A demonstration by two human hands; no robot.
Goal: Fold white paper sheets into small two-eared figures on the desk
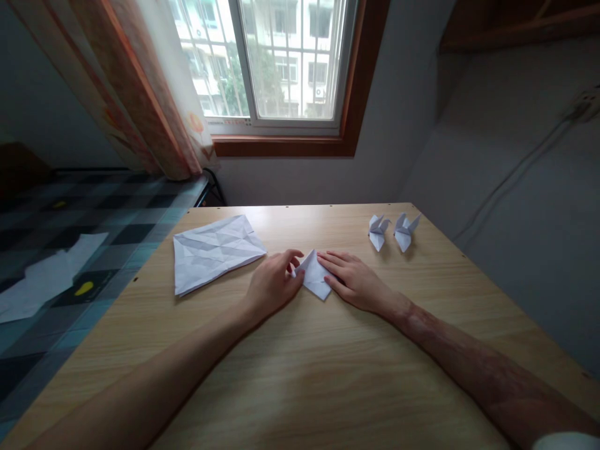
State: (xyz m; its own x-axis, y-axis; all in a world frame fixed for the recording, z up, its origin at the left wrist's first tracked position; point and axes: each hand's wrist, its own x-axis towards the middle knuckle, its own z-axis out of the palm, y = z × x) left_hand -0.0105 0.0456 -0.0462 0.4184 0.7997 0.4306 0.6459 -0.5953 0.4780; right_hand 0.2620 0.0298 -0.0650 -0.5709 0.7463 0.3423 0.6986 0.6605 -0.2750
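A small piece of folded white paper [317, 279] lies on the wooden table between my two hands. Its left corner is pinched between the thumb and fingers of my left hand [275, 279]. My right hand [352, 279] rests flat on the tabletop, fingers stretched out, with the fingertips touching the paper's right edge. A stack of creased white sheets [213, 253] lies to the left of my left hand. Beyond my right hand stand two folded paper cranes, one [377, 232] slightly left of the other [405, 231].
The light wooden table [300, 375] has its far edge below a barred window [285, 62]. At the left, a bed with a checked cover [135, 215] holds loose white paper [49, 278]. A cable [510, 178] runs down the right wall from a socket [585, 105].
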